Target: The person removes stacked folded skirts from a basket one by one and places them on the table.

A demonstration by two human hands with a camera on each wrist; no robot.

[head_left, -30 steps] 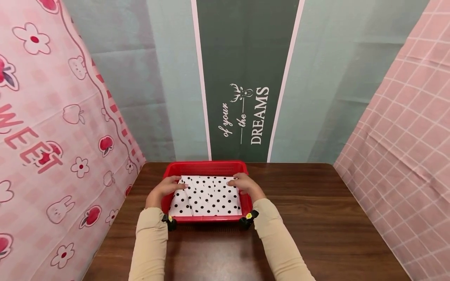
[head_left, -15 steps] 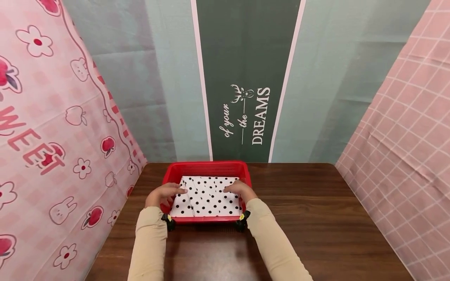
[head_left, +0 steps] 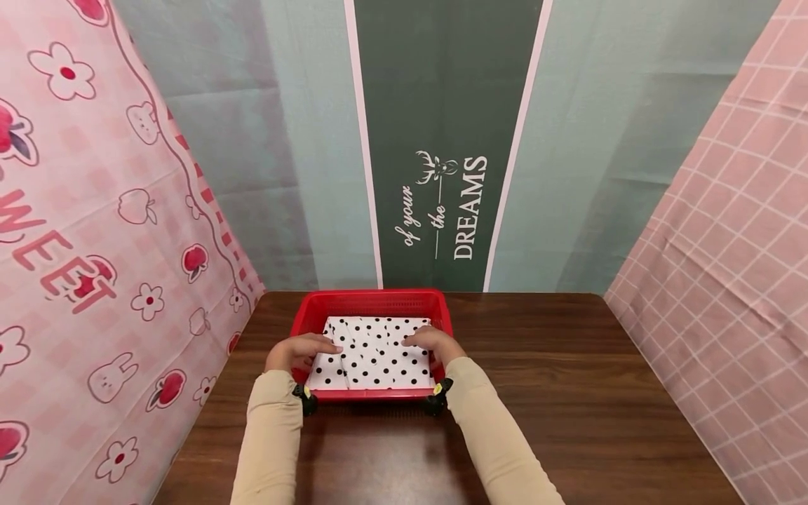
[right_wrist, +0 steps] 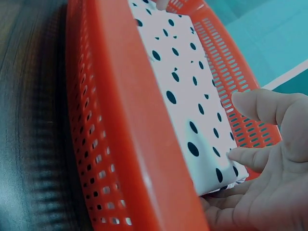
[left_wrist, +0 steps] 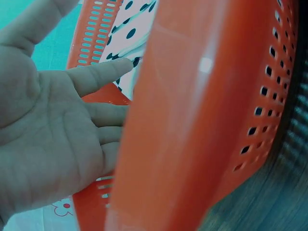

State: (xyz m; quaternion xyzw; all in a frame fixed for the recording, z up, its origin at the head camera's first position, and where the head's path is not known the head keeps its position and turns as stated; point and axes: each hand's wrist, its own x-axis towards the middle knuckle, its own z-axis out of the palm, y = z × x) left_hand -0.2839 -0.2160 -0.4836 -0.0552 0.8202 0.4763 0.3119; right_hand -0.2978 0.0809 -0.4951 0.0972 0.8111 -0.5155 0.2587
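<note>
A folded white cloth with black polka dots (head_left: 375, 354) lies flat inside a red plastic basket (head_left: 379, 306); its exact kind cannot be told. At the cloth's left edge is my left hand (head_left: 301, 348), its fingers reaching in over the basket's side. In the left wrist view the palm (left_wrist: 53, 125) faces the camera, one fingertip meets the cloth, and the other fingertips are hidden behind the rim. My right hand (head_left: 440, 342) is at the right end. In the right wrist view its thumb stands apart, one finger touches the cloth (right_wrist: 192, 106), and the lower fingers are partly hidden beside it.
The basket stands near the far edge of a dark wooden table (head_left: 555, 393). Behind it hangs a green curtain (head_left: 442, 91) with printed words. Pink patterned cloth (head_left: 145, 252) hangs at left, pink checked cloth (head_left: 713, 231) at right.
Both hands have come lower from the cloth's far corners toward the middle of its side edges. The right hand has also shifted slightly inward. Cloth and basket stay nearly in place.
</note>
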